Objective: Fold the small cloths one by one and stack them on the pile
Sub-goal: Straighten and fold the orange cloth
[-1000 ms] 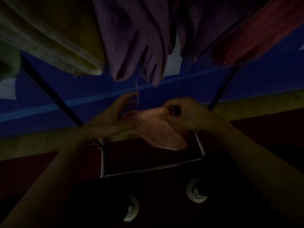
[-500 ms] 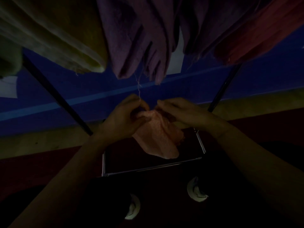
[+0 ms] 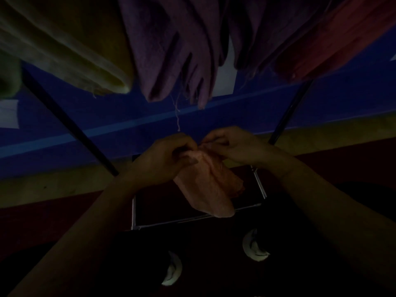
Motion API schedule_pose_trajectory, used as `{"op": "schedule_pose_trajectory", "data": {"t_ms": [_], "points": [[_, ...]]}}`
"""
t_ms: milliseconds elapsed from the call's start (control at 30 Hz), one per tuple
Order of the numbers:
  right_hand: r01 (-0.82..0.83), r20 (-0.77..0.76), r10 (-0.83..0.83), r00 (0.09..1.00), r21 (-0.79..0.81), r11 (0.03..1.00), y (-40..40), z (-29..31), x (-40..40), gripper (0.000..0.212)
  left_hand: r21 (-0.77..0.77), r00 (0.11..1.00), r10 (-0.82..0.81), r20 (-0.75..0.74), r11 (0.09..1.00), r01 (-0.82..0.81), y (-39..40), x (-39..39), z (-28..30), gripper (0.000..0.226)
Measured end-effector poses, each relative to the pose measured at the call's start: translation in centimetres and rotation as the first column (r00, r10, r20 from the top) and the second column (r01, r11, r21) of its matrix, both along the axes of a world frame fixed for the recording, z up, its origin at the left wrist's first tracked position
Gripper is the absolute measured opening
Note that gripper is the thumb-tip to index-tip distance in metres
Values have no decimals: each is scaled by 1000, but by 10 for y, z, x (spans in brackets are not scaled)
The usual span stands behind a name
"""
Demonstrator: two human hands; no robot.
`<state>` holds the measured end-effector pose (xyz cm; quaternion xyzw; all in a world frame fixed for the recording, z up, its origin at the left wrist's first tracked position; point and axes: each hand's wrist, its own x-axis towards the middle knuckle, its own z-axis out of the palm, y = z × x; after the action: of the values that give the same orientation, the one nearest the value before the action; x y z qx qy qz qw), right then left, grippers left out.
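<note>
Dim shot. Left hand (image 3: 162,159) & right hand (image 3: 237,146) meet mid-frame, both w/ fingers curled, pinching top edge of pink cloth (image 3: 211,189). Cloth hangs down from the grip, in the air, above a metal frame (image 3: 192,219). Purple cloth (image 3: 171,50), yellow cloth (image 3: 64,43) & red cloth (image 3: 334,39) hang overhead.
</note>
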<state>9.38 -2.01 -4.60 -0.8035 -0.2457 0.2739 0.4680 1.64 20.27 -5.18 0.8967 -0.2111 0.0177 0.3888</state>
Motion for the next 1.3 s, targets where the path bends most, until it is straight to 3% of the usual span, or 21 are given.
{"op": "schedule_pose_trajectory", "data": {"t_ms": [133, 267, 500, 633, 767, 967, 1100, 1300], "points": [[19, 63, -18, 998, -21, 1000, -1, 1, 1, 9, 25, 993, -52, -107, 998, 55, -1, -4, -1, 10], [0, 142, 3, 990, -15, 1000, 1, 3, 1, 11, 81, 993, 25, -115, 997, -16, 1, -4, -4, 11], [-10, 279, 12, 960, -7, 1000, 7, 2, -6, 13, 90, 990, 142, 1, 986, -142, -3, -2, -10, 5], [-7, 343, 10, 939, -11, 1000, 10, -2, -8, 19, 64, 969, 204, 141, 975, -215, -5, 5, -18, 27], [-20, 306, 23, 952, -12, 1000, 9, -7, -8, 29, 56, 971, 238, -1, 970, -237, -7, 1, -19, 40], [-12, 285, 23, 958, -39, 999, 11, -6, -11, 42, 99, 985, 173, 10, 980, -173, -7, 2, -19, 9], [-54, 260, 71, 963, -73, 996, 2, -7, -8, 57, 22, 976, 209, -55, 978, -208, -1, 5, -7, 14], [-101, 495, 188, 848, -196, 975, -13, -21, -2, 45, -37, 956, 275, -100, 959, -280, 16, 3, 5, 14]]}}
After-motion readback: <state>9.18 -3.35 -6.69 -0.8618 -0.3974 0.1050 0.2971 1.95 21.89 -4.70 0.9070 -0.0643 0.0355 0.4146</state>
